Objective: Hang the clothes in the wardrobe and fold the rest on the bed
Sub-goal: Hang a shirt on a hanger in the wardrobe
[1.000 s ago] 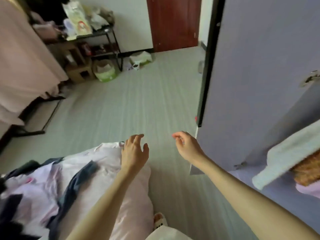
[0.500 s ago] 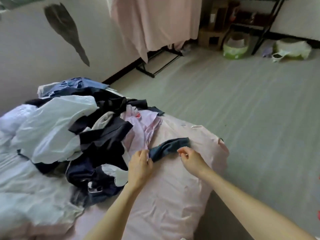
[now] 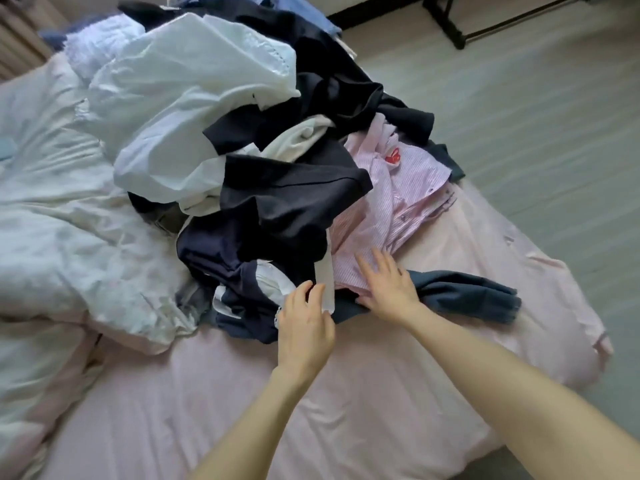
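Item: clothes pile point(image 3: 242, 150), heaped on the bed point(image 3: 263, 403), its pink sheet bare in the foreground. Contents: white, navy and black garments, a pink striped shirt point(image 3: 391, 202), and dark blue jeans point(image 3: 464, 296) at the near edge.

Change noted: a second earlier the view faced the floor and a grey door panel, both hands held in the air; half a second earlier both hands reached the near edge of the heap. The left hand point(image 3: 304, 323) now had its fingers curled about a narrow white strip of cloth point(image 3: 325, 285) hanging from the navy garment point(image 3: 242, 258). The right hand point(image 3: 388, 285) lay flat, fingers spread and straight, on the pink striped shirt where it overlaps the jeans.

Meaning for the task, as a judgement: sorting had only begun; nothing looked folded, and the wardrobe was out of view.

Markings: a red motif point(image 3: 393, 157) on the pink shirt; no legible writing or brand.
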`<act>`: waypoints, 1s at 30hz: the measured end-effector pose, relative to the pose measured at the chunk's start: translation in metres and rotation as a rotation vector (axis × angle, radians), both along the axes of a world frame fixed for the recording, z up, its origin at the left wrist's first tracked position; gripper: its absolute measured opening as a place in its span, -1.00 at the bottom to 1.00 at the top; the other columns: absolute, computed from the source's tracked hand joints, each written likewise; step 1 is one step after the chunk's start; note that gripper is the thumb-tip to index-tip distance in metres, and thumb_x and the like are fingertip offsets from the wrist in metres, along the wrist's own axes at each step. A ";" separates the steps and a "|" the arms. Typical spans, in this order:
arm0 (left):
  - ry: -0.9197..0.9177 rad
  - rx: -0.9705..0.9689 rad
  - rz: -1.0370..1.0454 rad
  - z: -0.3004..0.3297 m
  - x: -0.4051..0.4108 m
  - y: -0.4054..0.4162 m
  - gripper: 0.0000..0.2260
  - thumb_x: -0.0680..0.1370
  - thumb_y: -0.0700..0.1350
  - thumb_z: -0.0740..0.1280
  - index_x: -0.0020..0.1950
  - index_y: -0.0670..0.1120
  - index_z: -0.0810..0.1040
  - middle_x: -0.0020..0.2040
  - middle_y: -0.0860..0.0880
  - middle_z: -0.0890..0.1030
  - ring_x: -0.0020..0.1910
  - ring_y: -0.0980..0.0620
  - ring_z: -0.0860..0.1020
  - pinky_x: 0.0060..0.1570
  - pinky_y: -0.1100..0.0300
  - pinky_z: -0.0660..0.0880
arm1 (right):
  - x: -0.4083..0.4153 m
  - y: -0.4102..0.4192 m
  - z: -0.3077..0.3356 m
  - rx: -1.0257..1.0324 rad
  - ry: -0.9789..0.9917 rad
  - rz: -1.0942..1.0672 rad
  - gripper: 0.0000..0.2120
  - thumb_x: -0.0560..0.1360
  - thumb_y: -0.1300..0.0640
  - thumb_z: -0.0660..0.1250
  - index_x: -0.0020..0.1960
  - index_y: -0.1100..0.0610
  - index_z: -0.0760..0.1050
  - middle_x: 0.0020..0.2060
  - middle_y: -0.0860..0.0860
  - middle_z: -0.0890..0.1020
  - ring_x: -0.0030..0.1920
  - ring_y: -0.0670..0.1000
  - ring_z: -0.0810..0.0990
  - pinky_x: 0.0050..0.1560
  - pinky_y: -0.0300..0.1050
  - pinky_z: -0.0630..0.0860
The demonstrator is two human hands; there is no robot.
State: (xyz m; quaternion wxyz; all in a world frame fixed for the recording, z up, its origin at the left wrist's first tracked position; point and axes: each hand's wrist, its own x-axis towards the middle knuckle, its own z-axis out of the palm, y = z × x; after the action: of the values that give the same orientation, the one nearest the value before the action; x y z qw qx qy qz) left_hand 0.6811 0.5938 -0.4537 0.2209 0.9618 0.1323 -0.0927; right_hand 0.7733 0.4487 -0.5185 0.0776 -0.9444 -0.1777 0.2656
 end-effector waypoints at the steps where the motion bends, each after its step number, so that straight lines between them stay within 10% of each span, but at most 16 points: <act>1: -0.002 0.004 0.008 -0.005 0.001 0.002 -0.58 0.51 -0.22 0.23 0.38 -0.12 0.38 0.38 -0.08 0.36 0.37 -0.07 0.31 0.23 -0.03 0.32 | 0.008 0.003 -0.007 0.015 -0.053 0.021 -0.43 0.54 0.03 0.23 0.49 0.04 0.12 0.51 0.08 0.03 0.50 0.12 -0.02 0.39 0.08 0.19; 6: -0.009 0.001 0.016 -0.013 -0.002 0.003 -0.50 0.46 -0.23 0.33 0.40 -0.14 0.36 0.39 -0.12 0.35 0.38 -0.13 0.31 0.25 -0.09 0.34 | 0.013 0.003 0.002 0.385 0.097 -0.436 -0.72 0.50 0.34 0.10 0.15 0.19 0.45 0.04 0.21 0.56 0.09 0.23 0.48 -0.06 -0.03 0.36; 12: -0.150 -0.033 -0.217 0.009 0.002 -0.022 -0.17 0.28 -0.19 0.52 0.48 -0.06 0.23 0.49 -0.20 0.18 0.45 -0.29 0.17 0.33 -0.17 0.22 | -0.045 -0.075 0.069 0.885 0.259 -0.952 -0.61 0.49 0.50 0.05 -0.01 0.15 0.54 -0.09 0.09 0.62 -0.12 -0.03 0.55 -0.17 -0.35 0.49; 17: 0.014 0.066 -0.547 0.025 0.015 -0.066 -0.14 0.42 0.05 0.39 0.46 0.20 -0.19 0.54 0.01 -0.13 0.52 -0.16 -0.16 0.42 -0.19 -0.08 | -0.094 -0.140 0.118 1.114 0.435 -1.248 -0.73 0.60 0.33 0.06 0.02 0.18 0.54 -0.17 0.02 0.69 -0.18 -0.02 0.66 -0.18 -0.19 0.60; 21: 0.111 0.042 -0.779 0.037 0.010 -0.115 -0.48 0.52 -0.03 0.29 0.46 0.07 0.23 0.51 -0.03 0.21 0.50 -0.11 0.09 0.39 -0.11 0.04 | -0.131 -0.165 0.160 1.362 0.479 -1.387 -0.60 0.60 0.29 0.04 -0.12 0.19 0.65 -0.24 0.06 0.70 -0.24 -0.02 0.68 -0.30 -0.21 0.60; 25: 0.159 -0.181 -0.729 0.062 -0.010 -0.157 -0.79 0.57 -0.09 0.20 0.16 -0.12 0.48 0.07 -0.16 0.61 0.08 -0.23 0.53 -0.11 0.04 0.36 | -0.146 -0.204 0.187 1.592 0.159 -1.673 -0.75 0.59 0.27 0.04 0.06 0.21 0.50 -0.17 0.12 0.63 -0.19 0.02 0.64 -0.13 -0.13 0.59; 30: 0.272 -0.794 -0.587 0.113 -0.014 -0.188 -0.78 0.56 -0.15 0.21 0.11 -0.15 0.59 0.08 -0.08 0.63 0.07 0.10 0.54 0.10 0.21 0.46 | -0.162 -0.237 0.209 1.669 0.036 -1.471 -0.56 0.41 -0.17 0.34 0.17 0.07 0.44 0.00 0.01 0.64 0.03 -0.02 0.60 -0.04 -0.12 0.57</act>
State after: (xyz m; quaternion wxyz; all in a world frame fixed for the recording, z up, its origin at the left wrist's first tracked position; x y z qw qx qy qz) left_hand 0.6675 0.4062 -0.3407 0.5146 0.7796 -0.1615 -0.3182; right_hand 0.6118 0.2112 -0.3092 0.8296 -0.4672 0.3038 -0.0341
